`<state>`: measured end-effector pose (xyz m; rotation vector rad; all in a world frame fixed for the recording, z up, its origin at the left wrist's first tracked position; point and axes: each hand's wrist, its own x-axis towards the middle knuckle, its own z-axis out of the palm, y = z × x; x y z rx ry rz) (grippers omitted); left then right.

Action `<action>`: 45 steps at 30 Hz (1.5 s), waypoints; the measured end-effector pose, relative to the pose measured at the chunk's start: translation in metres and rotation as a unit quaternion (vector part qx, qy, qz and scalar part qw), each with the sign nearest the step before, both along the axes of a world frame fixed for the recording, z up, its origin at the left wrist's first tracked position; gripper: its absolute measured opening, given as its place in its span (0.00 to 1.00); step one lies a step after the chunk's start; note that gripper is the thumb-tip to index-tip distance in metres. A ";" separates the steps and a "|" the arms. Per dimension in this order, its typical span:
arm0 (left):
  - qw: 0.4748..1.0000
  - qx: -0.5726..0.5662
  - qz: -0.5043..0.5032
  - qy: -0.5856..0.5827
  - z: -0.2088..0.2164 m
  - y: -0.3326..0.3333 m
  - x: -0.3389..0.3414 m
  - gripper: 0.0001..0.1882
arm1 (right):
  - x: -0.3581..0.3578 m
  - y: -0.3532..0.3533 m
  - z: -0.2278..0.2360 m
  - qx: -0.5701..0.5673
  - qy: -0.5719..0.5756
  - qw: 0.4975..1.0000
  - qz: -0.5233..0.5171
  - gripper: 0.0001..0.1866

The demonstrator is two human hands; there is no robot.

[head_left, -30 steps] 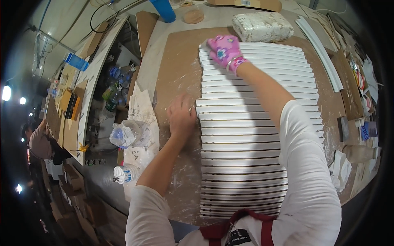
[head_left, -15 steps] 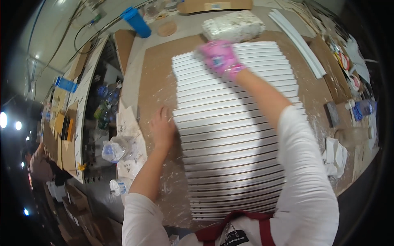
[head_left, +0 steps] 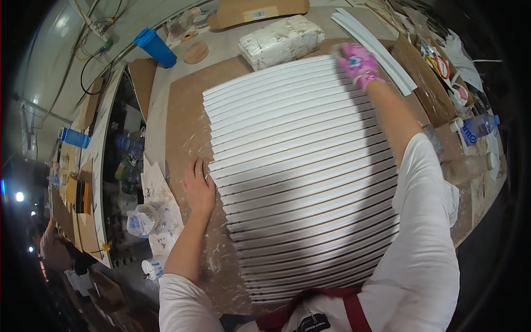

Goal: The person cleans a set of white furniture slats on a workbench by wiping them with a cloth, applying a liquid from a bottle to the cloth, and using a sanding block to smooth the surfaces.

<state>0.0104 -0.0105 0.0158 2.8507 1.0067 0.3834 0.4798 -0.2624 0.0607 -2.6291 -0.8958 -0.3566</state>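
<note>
Many long white strips [head_left: 287,149] lie side by side in a wide panel, with thin dark gaps between them. My right hand [head_left: 360,65], in a pink flowered glove, is at the far right end of the topmost strips. Its fingers are bent down and partly blurred; whatever they may hold does not show clearly. Bare and flat, my left hand [head_left: 198,185] rests on the brown board [head_left: 185,119] beside the strips' left ends, fingers stretched out.
Beyond the strips sits a white wrapped bundle [head_left: 281,41]. Pale long profiles [head_left: 376,51] lie at the far right, near a cardboard box [head_left: 423,83] of tools. Plastic bottles [head_left: 478,130] stand along the right edge. A blue tumbler [head_left: 156,48] is at the far left.
My gloved right hand has swept rightward along the far strips, from their left part to their right end. My left hand stays at the left edge. The whole view has shifted somewhat.
</note>
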 end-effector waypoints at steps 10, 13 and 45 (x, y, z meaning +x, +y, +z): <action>1.000 0.008 -0.008 -0.025 -0.003 0.002 -0.003 0.26 | -0.031 0.001 0.018 -0.093 -0.150 0.982 0.063 0.17; 1.000 0.013 -0.004 -0.027 -0.008 0.006 -0.005 0.26 | -0.029 -0.013 0.012 -0.121 -0.113 0.986 0.015 0.14; 1.000 0.007 -0.017 -0.014 -0.003 0.002 0.000 0.26 | -0.021 -0.058 0.013 -0.026 -0.038 0.991 -0.127 0.16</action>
